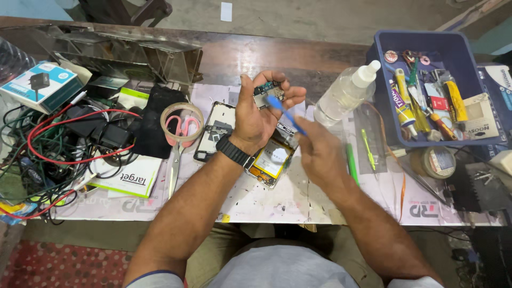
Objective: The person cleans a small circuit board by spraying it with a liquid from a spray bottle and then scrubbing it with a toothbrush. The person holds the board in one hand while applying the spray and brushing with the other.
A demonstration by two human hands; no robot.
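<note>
My left hand [261,109], with a black watch on the wrist, holds a small circuit board [268,92] up above the table. My right hand [319,152] is blurred by motion and grips a blue brush-like tool [282,109] whose tip touches the board. Under the hands lies an opened phone body with a yellow battery [273,160]. A separate black phone frame [213,130] lies just left of my left wrist.
A clear squeeze bottle [346,92] lies right of the hands. A blue bin [442,88] of tubes and tools stands at far right. Tape roll [182,124] and scissors [176,154] sit left, beside tangled cables and chargers [64,144]. Green tools [352,162] lie near my right hand.
</note>
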